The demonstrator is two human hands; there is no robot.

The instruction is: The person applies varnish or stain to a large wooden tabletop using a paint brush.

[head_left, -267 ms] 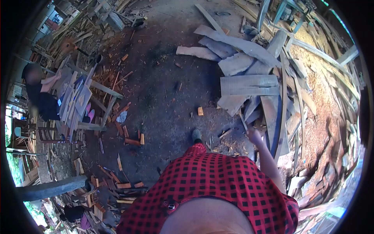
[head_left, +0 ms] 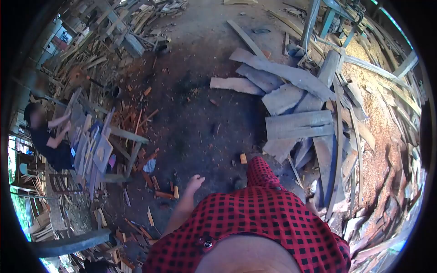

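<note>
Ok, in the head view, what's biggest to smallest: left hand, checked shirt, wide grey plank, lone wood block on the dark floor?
1. Checked shirt, nearest the camera
2. Wide grey plank
3. Left hand
4. Wood block

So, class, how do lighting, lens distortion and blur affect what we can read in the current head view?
Head view: rounded black borders, and the beam looks bowed, probably from a wide lens. Head view: sawdust brightly lit, floor dim, left edge glaring. Head view: the co-worker's head blurred; left hand too small to judge its fingers.
</note>
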